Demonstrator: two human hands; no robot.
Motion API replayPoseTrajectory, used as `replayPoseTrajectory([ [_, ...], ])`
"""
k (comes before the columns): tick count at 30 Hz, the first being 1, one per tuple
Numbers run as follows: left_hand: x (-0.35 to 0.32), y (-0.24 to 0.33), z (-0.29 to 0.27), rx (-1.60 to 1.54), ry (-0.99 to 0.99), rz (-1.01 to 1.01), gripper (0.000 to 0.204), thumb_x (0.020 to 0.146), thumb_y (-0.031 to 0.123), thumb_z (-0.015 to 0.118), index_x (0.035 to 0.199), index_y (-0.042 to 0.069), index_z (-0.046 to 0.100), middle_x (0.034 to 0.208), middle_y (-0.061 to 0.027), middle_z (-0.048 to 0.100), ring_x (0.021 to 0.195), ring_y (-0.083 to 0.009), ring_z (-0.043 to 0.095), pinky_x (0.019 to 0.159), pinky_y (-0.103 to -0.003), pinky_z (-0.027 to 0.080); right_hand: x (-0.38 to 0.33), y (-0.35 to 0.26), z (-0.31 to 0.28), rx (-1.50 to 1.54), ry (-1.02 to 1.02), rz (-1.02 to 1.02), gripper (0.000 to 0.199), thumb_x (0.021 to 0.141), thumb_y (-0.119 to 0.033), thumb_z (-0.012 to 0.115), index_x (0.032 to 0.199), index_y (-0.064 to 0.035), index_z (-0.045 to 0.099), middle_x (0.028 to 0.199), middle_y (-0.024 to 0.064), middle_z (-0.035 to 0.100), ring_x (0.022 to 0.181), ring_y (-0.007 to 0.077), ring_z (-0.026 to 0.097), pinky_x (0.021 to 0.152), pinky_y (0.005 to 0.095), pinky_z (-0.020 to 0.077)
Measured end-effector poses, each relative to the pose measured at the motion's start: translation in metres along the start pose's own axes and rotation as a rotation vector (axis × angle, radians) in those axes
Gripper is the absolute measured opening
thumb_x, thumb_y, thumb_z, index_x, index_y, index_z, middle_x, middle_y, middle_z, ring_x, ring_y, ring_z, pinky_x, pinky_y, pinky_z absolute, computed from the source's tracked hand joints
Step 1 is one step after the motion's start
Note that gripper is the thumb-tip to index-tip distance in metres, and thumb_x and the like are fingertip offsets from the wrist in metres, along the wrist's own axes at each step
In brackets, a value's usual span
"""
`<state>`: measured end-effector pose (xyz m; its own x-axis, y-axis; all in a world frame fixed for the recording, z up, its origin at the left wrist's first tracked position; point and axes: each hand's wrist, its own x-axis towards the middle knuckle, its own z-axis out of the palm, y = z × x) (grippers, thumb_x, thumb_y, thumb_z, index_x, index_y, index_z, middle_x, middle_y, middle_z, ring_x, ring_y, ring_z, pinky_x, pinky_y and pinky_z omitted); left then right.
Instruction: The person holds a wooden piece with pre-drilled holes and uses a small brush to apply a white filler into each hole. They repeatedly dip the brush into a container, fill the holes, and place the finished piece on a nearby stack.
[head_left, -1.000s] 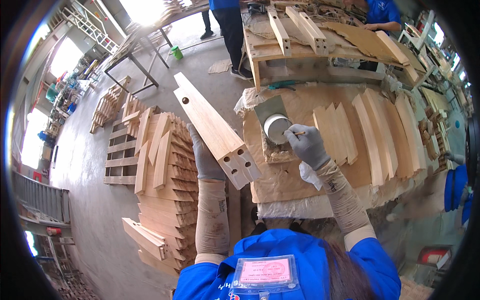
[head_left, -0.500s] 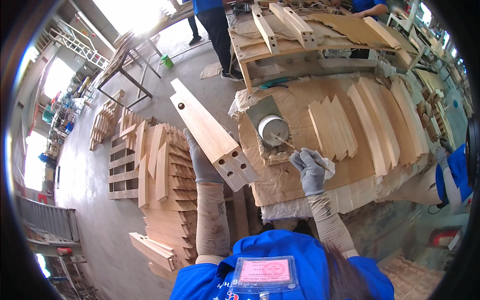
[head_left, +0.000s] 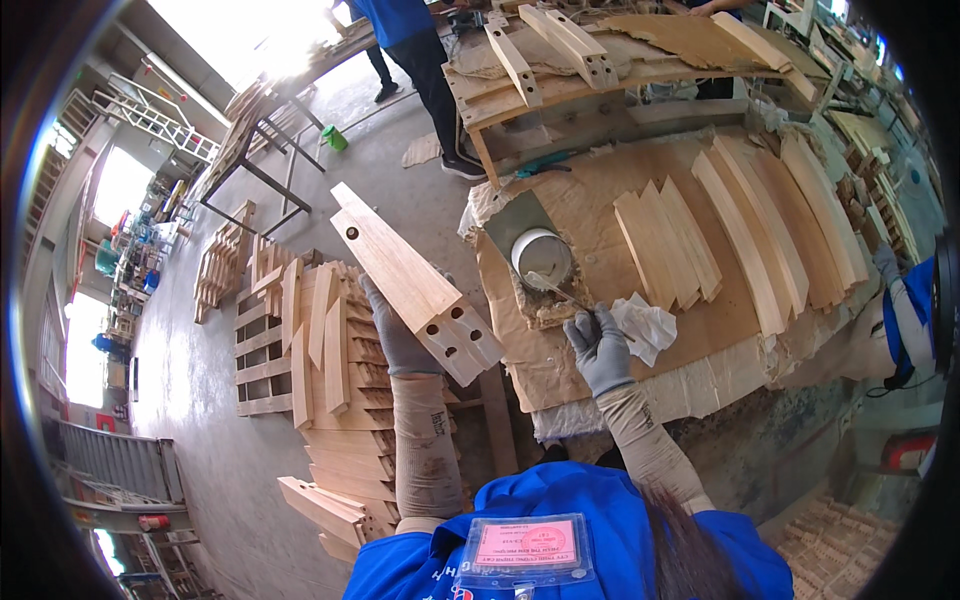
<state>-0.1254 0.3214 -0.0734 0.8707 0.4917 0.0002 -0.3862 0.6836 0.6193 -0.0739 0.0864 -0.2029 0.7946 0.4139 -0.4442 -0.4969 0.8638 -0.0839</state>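
Our left hand [head_left: 398, 335] grips the wooden block [head_left: 412, 280] from beneath — its long axis slants up-left, drilled end [head_left: 462, 335] nearest our right hand [head_left: 600, 345]. That hand is closed on a small stick [head_left: 555, 290], its tip beside the white tin [head_left: 541, 256] on the surface [head_left: 600, 190].

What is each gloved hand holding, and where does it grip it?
Left hand grips the drilled wooden piece from beneath, toward its lower end. Right hand holds a thin applicator tool by its handle end.
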Motion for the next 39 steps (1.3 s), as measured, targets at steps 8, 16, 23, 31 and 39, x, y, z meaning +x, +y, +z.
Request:
replayPoseTrajectory([
  [8, 0.003, -0.004, -0.002, 0.009, 0.103, 0.012, 0.059, 0.094, 0.057, 0.037, 0.122, 0.007, 0.046, 0.095, -0.0148, 0.058, 0.084, -0.0285, 0.060, 0.077, -0.040, 0.053, -0.026, -0.024, 0.046, -0.611, -0.219, -0.432, 0.015, 0.091, -0.007, 0.056, 0.104, 0.0002, 0.062, 0.092, 0.0127, 0.067, 0.080, 0.0195, 0.068, 0.078, 0.0362, 0.0584],
  [16, 0.000, -0.010, 0.038, 0.072, 0.130, 0.076, 0.054, 0.096, 0.052, 0.036, 0.125, 0.008, 0.047, 0.104, -0.0086, 0.061, 0.090, -0.0202, 0.062, 0.079, -0.034, 0.054, -0.086, -0.058, 0.151, -0.883, -0.243, -0.702, 0.009, 0.089, -0.008, 0.061, 0.089, 0.0016, 0.062, 0.075, 0.0123, 0.067, 0.062, 0.0161, 0.066, 0.058, 0.0258, 0.0562],
  [23, -0.007, -0.010, 0.078, 0.157, 0.116, 0.132, 0.055, 0.096, 0.052, 0.038, 0.128, 0.007, 0.045, 0.109, -0.0076, 0.058, 0.094, -0.0163, 0.060, 0.082, -0.030, 0.052, -0.134, -0.065, 0.200, -1.280, -0.639, -0.902, 0.004, 0.086, -0.002, 0.062, 0.087, 0.0025, 0.062, 0.069, 0.0097, 0.065, 0.058, 0.0095, 0.062, 0.049, 0.0207, 0.0493],
  [31, -0.008, -0.011, 0.098, 0.210, 0.054, 0.159, 0.057, 0.096, 0.053, 0.038, 0.129, 0.007, 0.044, 0.108, -0.0077, 0.058, 0.093, -0.0152, 0.060, 0.081, -0.028, 0.052, -0.143, -0.064, 0.214, -1.479, -0.795, -0.935, 0.007, 0.086, -0.004, 0.065, 0.088, 0.0020, 0.062, 0.064, 0.0042, 0.062, 0.048, 0.0025, 0.051, 0.039, 0.0176, 0.0374],
  [39, -0.005, -0.012, 0.104, 0.181, 0.065, 0.171, 0.057, 0.096, 0.054, 0.038, 0.128, 0.007, 0.045, 0.108, -0.0078, 0.058, 0.093, -0.0152, 0.061, 0.081, -0.028, 0.052, -0.150, -0.063, 0.217, -1.357, -0.645, -0.792, 0.006, 0.088, -0.004, 0.060, 0.088, 0.0021, 0.061, 0.065, 0.0065, 0.063, 0.050, 0.0062, 0.057, 0.042, 0.0194, 0.0429],
])
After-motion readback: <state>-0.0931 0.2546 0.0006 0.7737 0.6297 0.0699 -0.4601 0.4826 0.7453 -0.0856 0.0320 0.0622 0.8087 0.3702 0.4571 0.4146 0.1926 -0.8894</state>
